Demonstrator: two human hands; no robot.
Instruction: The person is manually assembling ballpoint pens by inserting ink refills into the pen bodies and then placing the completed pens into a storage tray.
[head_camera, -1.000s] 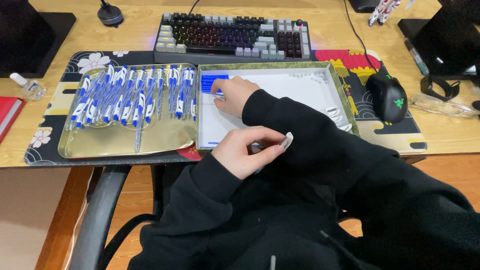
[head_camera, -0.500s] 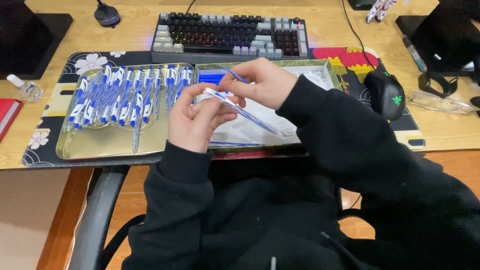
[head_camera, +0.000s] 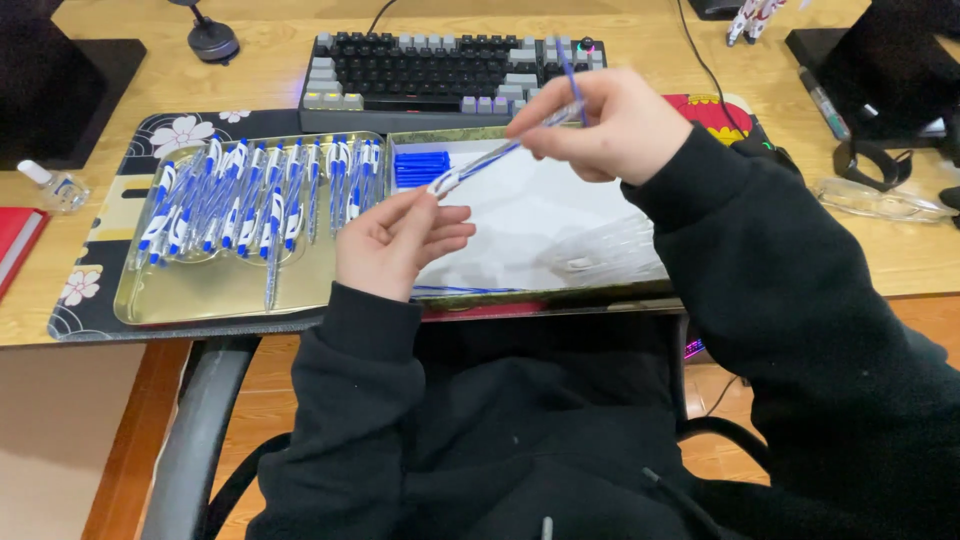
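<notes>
Right hand (head_camera: 615, 125) raised over the desk at about one o'clock from frame centre, fingers pinched shut on the upper end of a clear pen barrel (head_camera: 490, 160); a thin blue refill (head_camera: 570, 70) standing up out of the same grip, pointing toward twelve o'clock. Barrel slanting down toward eight o'clock, its white and blue tip (head_camera: 440, 185) meeting the left hand (head_camera: 395, 245). Left hand palm-up and half curled, thumb and forefinger lightly closed on that tip, remaining fingers loose and apart. Black sleeves on both arms.

Directly beneath the hands, the right gold tray (head_camera: 520, 297) lined with white paper; a small stack of blue pen parts (head_camera: 420, 168) in its far left corner, at about eleven o'clock from the left hand. Some clear plastic bits lying on the paper toward four o'clock from the barrel, too faint to identify.

At nine o'clock from the left hand, touching the first tray, the left gold tray (head_camera: 200, 295) holding a row of finished blue and white pens (head_camera: 250, 195), laid side by side with one lying lower, apart from the rest. Both trays resting on a dark floral desk mat (head_camera: 110, 215).

At twelve o'clock, a black and grey keyboard (head_camera: 440, 75). At three o'clock, clear safety glasses (head_camera: 880, 200) on the wooden desk (head_camera: 920, 260), with black gear beyond. At nine o'clock near the frame edge, a small clear bottle (head_camera: 55, 187) and a red book (head_camera: 15, 240).
</notes>
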